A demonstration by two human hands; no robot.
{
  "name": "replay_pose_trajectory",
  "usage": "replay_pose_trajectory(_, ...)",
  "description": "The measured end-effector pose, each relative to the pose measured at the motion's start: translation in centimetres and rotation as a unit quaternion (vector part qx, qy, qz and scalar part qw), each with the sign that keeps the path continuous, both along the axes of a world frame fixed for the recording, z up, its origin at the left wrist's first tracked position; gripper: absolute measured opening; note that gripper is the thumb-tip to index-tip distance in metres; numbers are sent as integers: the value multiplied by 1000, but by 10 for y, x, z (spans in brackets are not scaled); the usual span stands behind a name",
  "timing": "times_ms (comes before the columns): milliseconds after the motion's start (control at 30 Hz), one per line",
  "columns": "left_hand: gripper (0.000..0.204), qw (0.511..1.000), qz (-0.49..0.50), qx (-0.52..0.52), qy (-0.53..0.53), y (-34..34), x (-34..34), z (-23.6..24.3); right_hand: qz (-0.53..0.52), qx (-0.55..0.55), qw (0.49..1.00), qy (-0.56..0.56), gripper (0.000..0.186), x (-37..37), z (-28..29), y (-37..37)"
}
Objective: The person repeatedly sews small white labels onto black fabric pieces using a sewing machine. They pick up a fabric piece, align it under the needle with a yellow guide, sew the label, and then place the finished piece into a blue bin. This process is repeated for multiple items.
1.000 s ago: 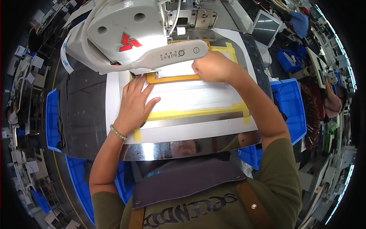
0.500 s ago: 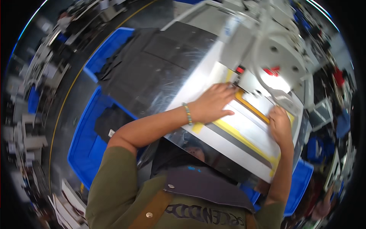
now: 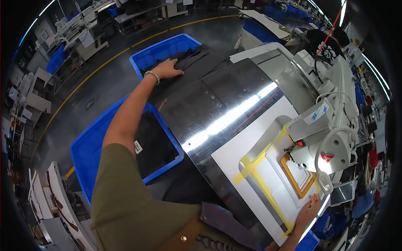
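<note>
My left arm stretches far forward and left, and my left hand (image 3: 166, 70) lies on dark fabric (image 3: 190, 67) hanging over a blue bin. Its fingers and thumb are apart. A beaded bracelet (image 3: 153, 77) circles that wrist. My right hand (image 3: 308, 209) rests at the right edge of a white board (image 3: 234, 157), fingers extended just below an orange rectangular frame (image 3: 306, 190). The frame sits under the lit head of a white sewing machine (image 3: 318, 154). Yellow tape (image 3: 253, 167) runs along the board around it.
The far blue bin (image 3: 167, 44) stands beyond the shiny metal tabletop (image 3: 209, 100). A nearer blue bin (image 3: 90, 152) holds dark fabric pieces (image 3: 153, 140), one with a white label. Another person (image 3: 324, 42) is at the back right. Workbenches line the far left.
My left hand has moved from the board to the far bin. The dark fabric has left the tabletop and now lies at that bin. My right hand has come off the orange frame.
</note>
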State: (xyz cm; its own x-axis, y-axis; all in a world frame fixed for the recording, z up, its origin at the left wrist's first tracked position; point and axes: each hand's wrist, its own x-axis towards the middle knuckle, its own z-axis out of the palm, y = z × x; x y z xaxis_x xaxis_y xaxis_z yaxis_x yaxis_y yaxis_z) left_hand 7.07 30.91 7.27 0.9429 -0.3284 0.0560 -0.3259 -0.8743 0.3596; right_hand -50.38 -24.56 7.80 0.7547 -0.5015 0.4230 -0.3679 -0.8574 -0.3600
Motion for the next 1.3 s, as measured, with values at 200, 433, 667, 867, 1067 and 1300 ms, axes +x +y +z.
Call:
replay_pose_trajectory(200,96,988,-5,113,109,-30,51,6,-7,-49,998,36,29,-9,-6,-10)
replay_pose_trajectory(433,51,969,30,203,137,-6,115,-23,-19,-28,999,28,27,-2,-7,-6)
replay_pose_trajectory(667,27,977,145,149,-42,-8,95,-12,-27,-68,996,40,27,-6,-7,-3)
replay_pose_trajectory(867,34,965,74,159,-195,-1,52,70,-26,-66,997,39,27,-5,-9,-5)
replay_pose_trajectory(1067,46,956,-45,116,-267,-54,-81,68,-20,-49,998,29,27,-8,-5,-2)
replay_pose_trajectory(1300,46,973,-167,-3,-158,-63,-153,25,-37,-41,998,43,27,-3,1,6)
